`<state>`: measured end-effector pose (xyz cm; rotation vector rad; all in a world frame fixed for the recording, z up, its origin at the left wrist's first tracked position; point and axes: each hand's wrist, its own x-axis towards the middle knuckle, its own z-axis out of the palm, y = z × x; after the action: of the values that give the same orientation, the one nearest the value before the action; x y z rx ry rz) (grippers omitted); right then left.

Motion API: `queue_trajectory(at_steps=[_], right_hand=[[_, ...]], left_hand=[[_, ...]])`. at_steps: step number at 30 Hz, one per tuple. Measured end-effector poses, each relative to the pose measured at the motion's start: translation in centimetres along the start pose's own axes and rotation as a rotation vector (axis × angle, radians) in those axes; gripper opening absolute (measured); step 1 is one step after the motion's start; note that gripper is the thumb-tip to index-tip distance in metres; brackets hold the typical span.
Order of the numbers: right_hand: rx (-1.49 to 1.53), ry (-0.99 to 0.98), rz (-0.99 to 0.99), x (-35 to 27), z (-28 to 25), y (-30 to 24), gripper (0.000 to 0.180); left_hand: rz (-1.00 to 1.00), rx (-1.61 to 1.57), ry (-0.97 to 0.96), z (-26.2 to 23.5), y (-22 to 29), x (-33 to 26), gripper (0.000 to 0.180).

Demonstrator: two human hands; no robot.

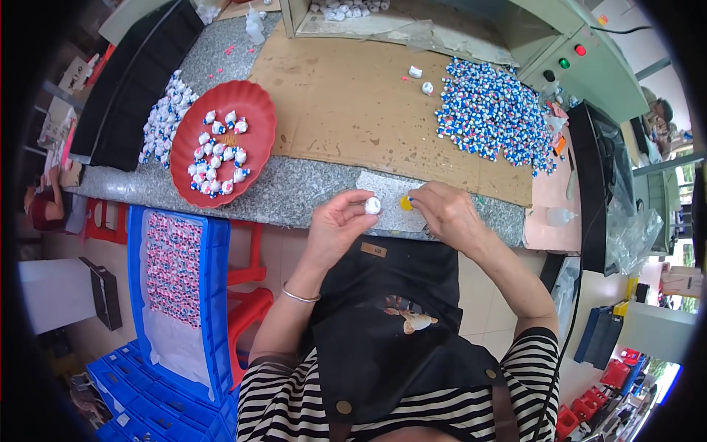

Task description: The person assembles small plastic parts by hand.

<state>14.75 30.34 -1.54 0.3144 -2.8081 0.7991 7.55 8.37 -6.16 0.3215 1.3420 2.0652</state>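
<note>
1. Ball (373, 205) is held near the bench edge (294, 215), pinched in the left hand (339, 225), thumb against fingers.
2. Right hand (414, 205) fingers are bunched beside the yellow bit (406, 202); whether it's gripped can't be told.
3. Ball's best kept steady, not squeezed, tbh.
4. Red dish (259, 110) is parked left.

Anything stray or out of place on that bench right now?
Yes: two white pieces lie on the cardboard, apart from the blue-and-white pile, so they look stray. Pink scraps are scattered on the counter beyond the red dish.
</note>
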Motion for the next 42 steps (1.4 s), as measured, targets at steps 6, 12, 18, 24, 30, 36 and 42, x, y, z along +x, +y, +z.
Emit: queue_trajectory(at_steps=[6,12,18,24,30,36,42], right_hand=[[0.943,0.116,0.658,-1.3,0.3,-1.1,0.018],[0.732,0.088,0.457,-1.9,-1.6,-2.3,0.014],[0.484,0.106,0.084,-1.6,-1.8,-2.6,0.011],[0.625,0.135,0.117,-0.5,0.0,-2.5,0.014],[-0.019,0.518,0.377,-3.1,-2.7,8.9,0.012],[-0.240,0.335,0.303,-2.7,-3.8,13.2,0.016],[-0.406,0.241,0.219,-2.6,-4.2,11.6,0.017]], left_hand=[[0.320,0.355,0.048,3.1,-1.5,0.7,0.031],[0.304,0.395,-0.166,4.5,-0.2,0.7,0.030],[-0.005,0.224,-0.333,3.5,1.1,1.0,0.023],[0.036,0.361,-0.255,2.3,2.5,1.3,0.022],[0.593,1.244,0.379,-6.9,12.2,2.1,0.024],[0.841,1.356,0.341,-3.7,11.6,8.5,0.029],[0.693,1.174,0.013,4.6,2.8,22.0,0.020]])
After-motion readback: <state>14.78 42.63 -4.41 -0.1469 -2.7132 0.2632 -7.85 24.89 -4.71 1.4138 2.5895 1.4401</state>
